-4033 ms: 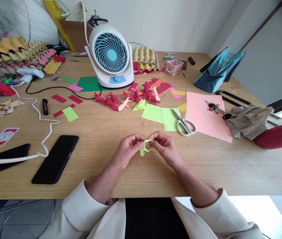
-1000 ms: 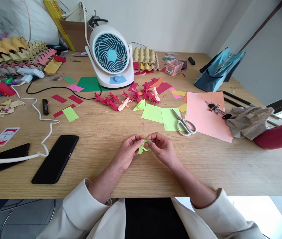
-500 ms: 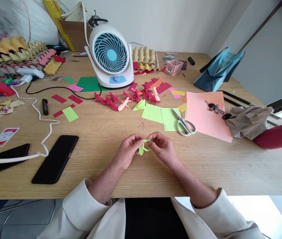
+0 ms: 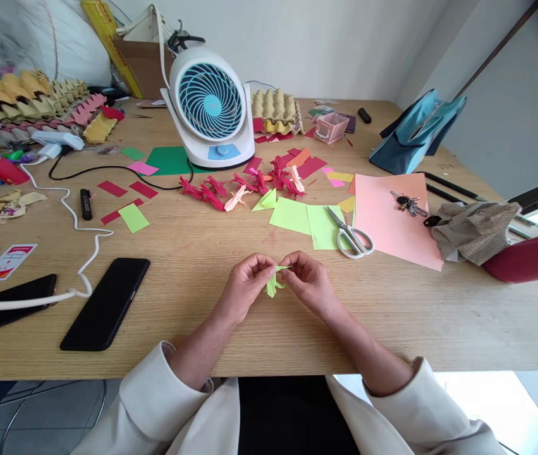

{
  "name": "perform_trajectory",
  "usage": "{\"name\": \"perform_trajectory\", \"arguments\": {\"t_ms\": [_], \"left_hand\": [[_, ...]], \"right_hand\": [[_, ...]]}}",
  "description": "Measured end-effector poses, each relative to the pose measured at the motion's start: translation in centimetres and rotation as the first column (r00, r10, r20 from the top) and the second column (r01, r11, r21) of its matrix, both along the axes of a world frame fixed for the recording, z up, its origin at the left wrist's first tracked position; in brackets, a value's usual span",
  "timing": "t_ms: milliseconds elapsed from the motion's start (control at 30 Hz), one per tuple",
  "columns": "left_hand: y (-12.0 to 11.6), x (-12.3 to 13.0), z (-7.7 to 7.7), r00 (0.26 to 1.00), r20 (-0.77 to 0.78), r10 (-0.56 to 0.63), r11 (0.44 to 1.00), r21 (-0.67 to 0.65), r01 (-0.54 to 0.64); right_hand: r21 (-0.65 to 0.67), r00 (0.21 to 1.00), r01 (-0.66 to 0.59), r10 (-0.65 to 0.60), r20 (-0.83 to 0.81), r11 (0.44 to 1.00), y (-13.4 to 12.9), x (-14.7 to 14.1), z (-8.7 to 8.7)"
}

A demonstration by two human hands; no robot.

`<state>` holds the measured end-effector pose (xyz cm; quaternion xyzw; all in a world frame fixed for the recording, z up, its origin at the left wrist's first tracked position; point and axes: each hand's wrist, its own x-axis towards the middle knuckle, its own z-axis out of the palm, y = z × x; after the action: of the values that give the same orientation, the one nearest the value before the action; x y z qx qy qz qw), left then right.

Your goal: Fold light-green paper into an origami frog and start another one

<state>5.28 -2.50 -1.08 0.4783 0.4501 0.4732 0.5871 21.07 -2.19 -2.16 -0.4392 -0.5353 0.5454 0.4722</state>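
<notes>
A small light-green origami figure [image 4: 272, 284] with thin folded points is held up between both hands, just above the table near its front edge. My left hand [image 4: 248, 284] is closed, pinching the figure's upper left part between thumb and fingers. From the other side my right hand [image 4: 310, 282] pinches a thin tip of it. The fingertips hide part of the folds. Beyond the hands lie several red and pale-pink folded paper figures [image 4: 235, 198], a folded green piece [image 4: 265, 200], and flat green paper sheets [image 4: 291, 215].
White-handled scissors [image 4: 354, 242] rest on green paper beside a large pink sheet [image 4: 392, 218] with keys [image 4: 409, 203]. A white fan [image 4: 221, 151] stands behind. To the left are a black phone [image 4: 106, 303], a marker [image 4: 86, 204] and a white cable [image 4: 93, 249]. A red bottle [image 4: 529, 257] lies right.
The green figure has turned slightly, and its lower part hangs a little differently. Both hands keep their pinch in nearly the same place.
</notes>
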Motion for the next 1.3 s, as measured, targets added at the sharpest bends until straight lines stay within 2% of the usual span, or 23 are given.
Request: {"name": "perform_trajectory", "arguments": {"t_ms": [200,367,567,767,967,1100,1200,1300], "left_hand": [[0.0,-0.1,0.0,0.997,-0.074,-0.008,0.999,0.047,0.012],[0.1,-0.1,0.1,0.995,-0.096,0.031,0.998,0.055,-0.025],[0.2,-0.2,0.0,0.995,0.103,0.014,0.99,-0.138,0.0],[0.4,-0.5,-0.1,0.962,0.273,0.003,0.937,-0.336,0.092],[0.6,-0.6,-0.3,0.918,0.397,0.008,0.861,-0.469,0.196],[0.7,-0.6,-0.4,0.881,0.474,-0.012,0.817,-0.504,0.282],[0.6,-0.6,-0.5,0.888,0.456,-0.056,0.835,-0.466,0.292],[0.5,-0.7,-0.5,0.925,0.362,-0.118,0.904,-0.346,0.251]], "right_hand": [[0.005,1.0,0.015,-0.015,0.018,1.0,-0.1,0.0,0.2],[0.082,0.994,0.008,-0.017,0.104,0.997,-0.3,0.0,0.6],[0.244,0.976,-0.007,-0.046,0.213,0.97,-0.5,0.0,1.2],[0.341,0.971,-0.015,-0.068,0.228,0.94,-0.4,0.2,1.3],[0.324,0.979,-0.048,-0.019,0.202,0.945,-0.4,0.3,1.1],[0.28,0.985,-0.046,-0.004,0.173,0.959,-0.4,0.3,1.0],[0.229,0.989,-0.043,0.009,0.145,0.972,-0.3,0.3,0.7],[0.194,0.993,-0.017,-0.006,0.117,0.981,-0.2,0.4,0.5]]}}
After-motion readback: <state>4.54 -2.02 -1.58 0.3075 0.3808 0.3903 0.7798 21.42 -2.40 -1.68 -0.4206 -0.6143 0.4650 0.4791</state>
